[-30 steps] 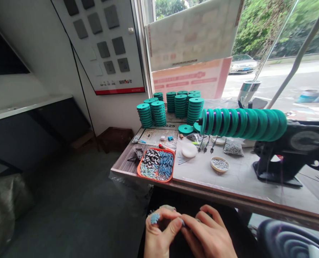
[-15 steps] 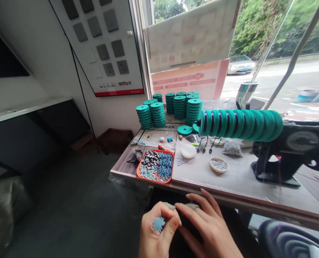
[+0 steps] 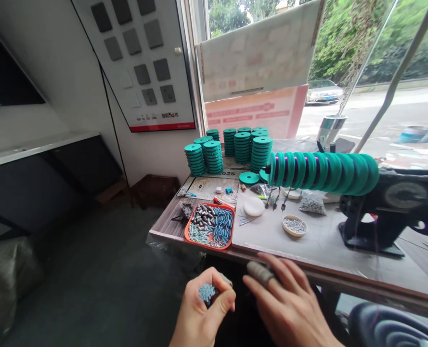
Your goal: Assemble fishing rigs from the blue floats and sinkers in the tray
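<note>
My left hand [image 3: 202, 313] is closed around a bundle of thin pale-blue pieces [image 3: 206, 292]; only their clustered ends show above the fist, so I cannot make out their kind. To its right, my right hand [image 3: 289, 299] has its fingers stretched out with a gap between it and the fist. A greyish wrap [image 3: 260, 273] covers one finger of that hand. Both hands are below the front edge of the table. Just beyond them stands an orange tray [image 3: 187, 236] with dark metallic cylinders [image 3: 201, 218], blue pieces [image 3: 223, 222] and thin pale pieces [image 3: 198, 234].
Stacks of green discs [image 3: 242, 147] stand at the back. On the right a black machine [image 3: 390, 197] carries a row of green spools [image 3: 322, 171]. A round dish of small beads [image 3: 294, 225], a white lid [image 3: 253, 207] and a bag of beads [image 3: 312, 204] lie on the table [image 3: 262, 236].
My right hand has moved away to the right from my left fist, opening a gap between them. The left hand has shifted slightly left, still gripping the bundle.
</note>
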`<state>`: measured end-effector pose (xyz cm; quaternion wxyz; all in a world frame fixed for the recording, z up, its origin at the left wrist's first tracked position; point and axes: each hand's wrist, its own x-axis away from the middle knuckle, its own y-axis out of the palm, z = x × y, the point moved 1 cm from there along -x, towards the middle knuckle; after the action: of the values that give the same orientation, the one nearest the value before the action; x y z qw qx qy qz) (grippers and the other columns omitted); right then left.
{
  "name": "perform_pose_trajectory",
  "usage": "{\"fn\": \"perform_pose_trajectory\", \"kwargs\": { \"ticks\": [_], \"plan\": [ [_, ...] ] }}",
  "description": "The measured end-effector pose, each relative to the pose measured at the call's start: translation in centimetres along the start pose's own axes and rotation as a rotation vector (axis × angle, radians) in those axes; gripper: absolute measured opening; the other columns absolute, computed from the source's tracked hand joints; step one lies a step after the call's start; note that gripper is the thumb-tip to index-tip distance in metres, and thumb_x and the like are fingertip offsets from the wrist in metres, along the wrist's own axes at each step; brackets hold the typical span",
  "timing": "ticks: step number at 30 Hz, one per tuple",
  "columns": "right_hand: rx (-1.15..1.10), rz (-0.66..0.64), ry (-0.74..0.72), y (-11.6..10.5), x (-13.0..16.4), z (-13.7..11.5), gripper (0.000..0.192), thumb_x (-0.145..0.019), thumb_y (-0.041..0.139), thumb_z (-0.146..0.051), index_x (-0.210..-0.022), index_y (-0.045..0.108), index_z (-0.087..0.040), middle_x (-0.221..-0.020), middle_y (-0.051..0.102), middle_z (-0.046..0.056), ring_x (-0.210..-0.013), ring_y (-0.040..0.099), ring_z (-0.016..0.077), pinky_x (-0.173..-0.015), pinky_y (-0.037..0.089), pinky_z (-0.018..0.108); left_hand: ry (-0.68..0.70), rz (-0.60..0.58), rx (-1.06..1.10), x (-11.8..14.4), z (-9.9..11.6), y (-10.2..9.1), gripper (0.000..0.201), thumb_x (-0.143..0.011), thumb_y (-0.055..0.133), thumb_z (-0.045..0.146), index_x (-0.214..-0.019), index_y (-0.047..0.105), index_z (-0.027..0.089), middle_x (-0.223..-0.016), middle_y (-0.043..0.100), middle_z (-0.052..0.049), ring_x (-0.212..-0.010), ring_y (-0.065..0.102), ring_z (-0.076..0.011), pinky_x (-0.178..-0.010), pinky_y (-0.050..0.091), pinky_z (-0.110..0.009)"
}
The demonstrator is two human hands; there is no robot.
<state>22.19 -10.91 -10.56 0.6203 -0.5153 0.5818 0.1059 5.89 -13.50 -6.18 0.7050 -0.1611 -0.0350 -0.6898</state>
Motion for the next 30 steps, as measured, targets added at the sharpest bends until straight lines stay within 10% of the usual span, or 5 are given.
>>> {"fn": "perform_pose_trajectory", "kwargs": {
  "ticks": [5, 11, 17, 23, 30],
  "plan": [
    [-0.250, -0.067, -0.050, 0.4, -0.1, -1.5, 0.011, -0.085, 0.044, -0.011, -0.084, 0.054, -0.017, -0.062, 0.053, -0.004, -0.058, 0.052, 0.0064, -0.092, 0.036, 0.026, 0.024, 0.039, 0.007, 0.0, 0.6, -0.1, 0.038, -0.063, 0.063, 0.048, -0.056, 0.053, 0.012, -0.062, 0.054, 0.001, -0.060, 0.049, 0.0007, -0.059, 0.039, -0.005],
    [-0.200, -0.041, -0.034, 0.0, -0.5, -0.8, 0.013, -0.084, 0.044, -0.008, -0.081, 0.053, -0.017, -0.057, 0.047, -0.004, -0.052, 0.048, 0.0066, -0.084, 0.042, 0.027, 0.122, -0.024, -0.176, -2.1, 2.8, -1.0, 0.038, -0.067, 0.058, 0.047, -0.061, 0.059, 0.010, -0.065, 0.060, -0.001, -0.064, 0.053, -0.0011, -0.064, 0.042, -0.006],
    [-0.293, 0.029, 0.049, -0.3, -0.6, -0.5, 0.009, -0.085, 0.046, -0.012, -0.082, 0.053, -0.017, -0.061, 0.052, -0.004, -0.052, 0.051, 0.0042, -0.084, 0.044, 0.021, 0.096, 0.493, -0.531, -11.4, 3.7, -10.0, 0.028, -0.070, 0.057, 0.038, -0.076, 0.061, 0.011, -0.080, 0.063, -0.001, -0.073, 0.051, -0.0003, -0.075, 0.039, -0.010],
    [-0.247, 0.077, 0.039, 0.3, -0.3, -0.9, 0.012, -0.088, 0.045, -0.015, -0.080, 0.053, -0.018, -0.059, 0.051, -0.006, -0.048, 0.050, 0.0037, -0.084, 0.042, 0.022, -0.082, 0.330, -0.683, -17.8, 2.5, -12.0, 0.050, -0.068, 0.051, 0.056, -0.067, 0.059, 0.007, -0.054, 0.054, 0.004, -0.062, 0.051, 0.0009, -0.077, 0.046, -0.016],
    [-0.248, 0.061, 0.038, 0.2, -0.1, -0.9, 0.012, -0.087, 0.044, -0.014, -0.080, 0.052, -0.018, -0.060, 0.051, -0.006, -0.050, 0.050, 0.0029, -0.085, 0.039, 0.020, 0.021, 0.325, -0.652, -18.4, 2.8, -11.4, 0.044, -0.071, 0.053, 0.050, -0.080, 0.057, 0.007, -0.069, 0.058, 0.002, -0.066, 0.050, 0.0021, -0.075, 0.047, -0.015]
  ]
}}
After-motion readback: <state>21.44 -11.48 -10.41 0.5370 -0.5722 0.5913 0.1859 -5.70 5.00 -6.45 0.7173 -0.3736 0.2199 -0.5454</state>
